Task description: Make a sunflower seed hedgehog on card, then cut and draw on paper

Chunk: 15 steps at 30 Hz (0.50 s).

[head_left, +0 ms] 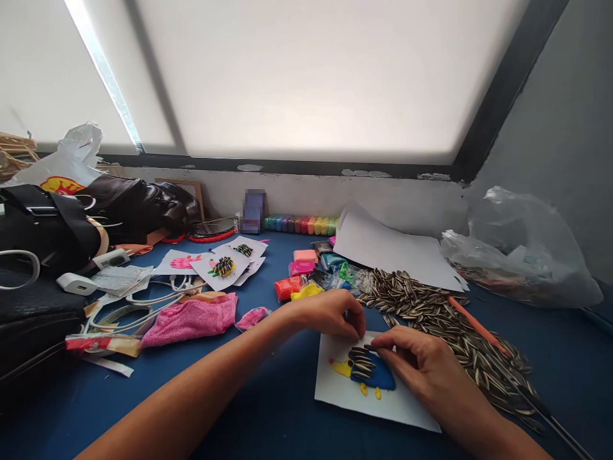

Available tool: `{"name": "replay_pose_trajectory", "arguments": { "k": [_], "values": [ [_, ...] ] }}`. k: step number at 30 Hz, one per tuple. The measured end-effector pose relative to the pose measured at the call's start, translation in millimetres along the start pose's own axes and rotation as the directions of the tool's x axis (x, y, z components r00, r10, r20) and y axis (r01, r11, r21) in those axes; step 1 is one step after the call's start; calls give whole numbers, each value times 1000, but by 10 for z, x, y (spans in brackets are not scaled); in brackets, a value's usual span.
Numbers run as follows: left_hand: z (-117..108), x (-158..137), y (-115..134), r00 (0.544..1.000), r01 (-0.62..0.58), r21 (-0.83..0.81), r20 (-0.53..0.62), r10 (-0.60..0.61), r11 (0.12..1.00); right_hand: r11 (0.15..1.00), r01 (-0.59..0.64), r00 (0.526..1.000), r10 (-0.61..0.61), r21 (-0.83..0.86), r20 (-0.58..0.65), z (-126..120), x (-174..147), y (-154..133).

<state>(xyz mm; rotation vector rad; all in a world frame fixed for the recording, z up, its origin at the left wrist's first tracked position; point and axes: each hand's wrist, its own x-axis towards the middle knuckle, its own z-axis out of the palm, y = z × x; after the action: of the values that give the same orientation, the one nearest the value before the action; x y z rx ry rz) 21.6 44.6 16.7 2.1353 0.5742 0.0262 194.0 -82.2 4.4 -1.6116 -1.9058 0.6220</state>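
A white card (330,395) lies on the blue table in front of me, bearing a hedgehog-like clay figure with a blue body (384,375), a yellow head (341,368) and yellow feet. Several striped sunflower seeds (363,365) are stuck in the body behind the head. My right hand (421,358) pinches a sunflower seed (370,347) at the body's upper edge. Just beyond the figure, my left hand (338,313) rests at the card's far edge with its fingers curled together; whatever is between them is hidden.
Loose sunflower seeds (412,299) spread to the right, with an orange stick (479,324) across them. Clay packets (288,289) sit beyond my left hand. Decorated cards (211,268), a pink cloth (191,321) and white cables lie left. A plastic bag (527,249) stands far right.
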Motion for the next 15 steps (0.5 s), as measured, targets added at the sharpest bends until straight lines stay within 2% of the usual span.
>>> {"name": "replay_pose_trajectory", "arguments": {
  "k": [4,15],
  "values": [
    [1,0,6,1000,-2,16,14,2,1000,998,58,998,-58,-17,-9,7,12,-12],
    [-35,-9,28,998,32,62,49,-35,998,995,62,998,-62,-74,4,28,12,4]
  ]
}}
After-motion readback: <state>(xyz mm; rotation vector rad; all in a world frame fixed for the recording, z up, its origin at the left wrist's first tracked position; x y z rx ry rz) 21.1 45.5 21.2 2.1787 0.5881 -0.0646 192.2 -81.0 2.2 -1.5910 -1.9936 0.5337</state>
